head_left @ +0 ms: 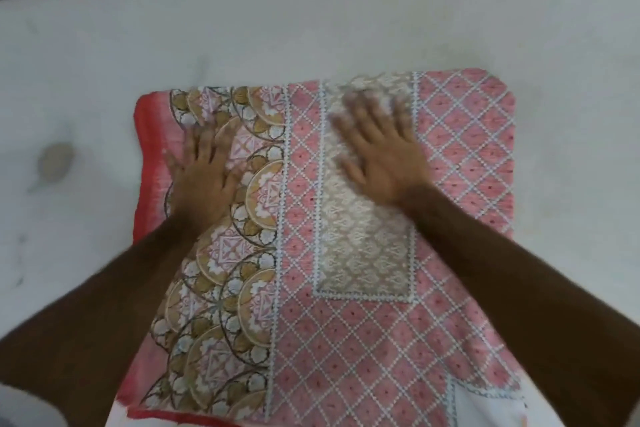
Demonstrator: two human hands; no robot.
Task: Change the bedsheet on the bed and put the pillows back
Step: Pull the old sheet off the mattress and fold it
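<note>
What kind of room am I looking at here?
Probably a bedroom: a bare white mattress fills the view, with a folded patterned bedsheet on it under both flat hands, left and right.

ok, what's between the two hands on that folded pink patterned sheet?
Head view: only the folded pink patterned bedsheet itself, its pink diamond strip, lies between the left hand and right hand. Both press flat on it, over the white mattress.

Under your left fingers the folded bedsheet shows tan and white scalloped medallions on pink, with a red border stripe just beyond them. Under your right fingers sits a beige panel with a white motif, edged in pale blue dots. Around it runs a pink diamond lattice with dark red centres. The mattress is plain white, with a grey-brown stain.
</note>
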